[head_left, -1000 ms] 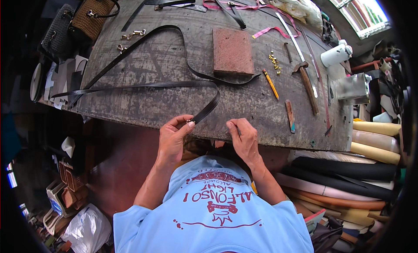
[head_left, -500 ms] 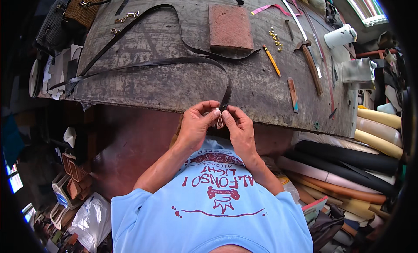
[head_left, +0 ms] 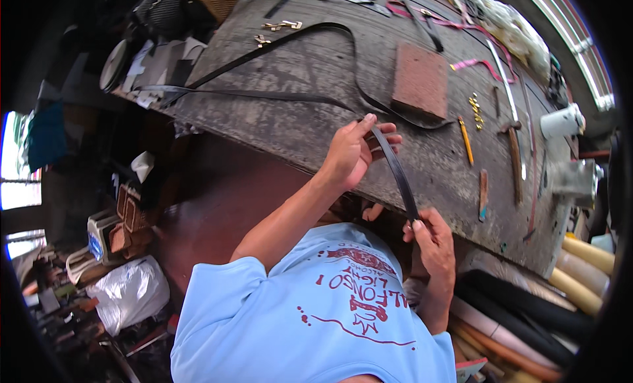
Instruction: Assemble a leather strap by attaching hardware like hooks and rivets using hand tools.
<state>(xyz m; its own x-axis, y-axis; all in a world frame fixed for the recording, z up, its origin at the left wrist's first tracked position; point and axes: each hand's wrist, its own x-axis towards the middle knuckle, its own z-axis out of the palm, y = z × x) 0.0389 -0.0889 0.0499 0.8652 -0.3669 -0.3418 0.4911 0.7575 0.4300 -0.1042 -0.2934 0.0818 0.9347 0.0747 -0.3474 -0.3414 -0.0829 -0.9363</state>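
Observation:
A long dark leather strap (head_left: 393, 167) stretches between my two hands at the front edge of the worktable (head_left: 264, 145). My left hand (head_left: 354, 152) has the strap between its thumb and fingers, over the table edge. My right hand (head_left: 433, 244) pinches the strap's near end, lower and to the right, off the table. The metal snap hook at that end is mostly hidden by my fingers. Beyond my left hand the strap runs left across the tabletop, and another length loops back toward the brick (head_left: 421, 79).
Right of the brick lie small brass rivets (head_left: 475, 112), a yellow pencil (head_left: 466, 141), a hammer (head_left: 515, 160) and a flat wooden-handled tool (head_left: 483, 195). Metal hooks (head_left: 282, 26) sit at the far left. Rolled material (head_left: 527, 310) is stacked at the lower right.
My hands were together at the strap's hook end. They have moved apart: the left slid up along the strap, the right drew the end down and right. The view has shifted left.

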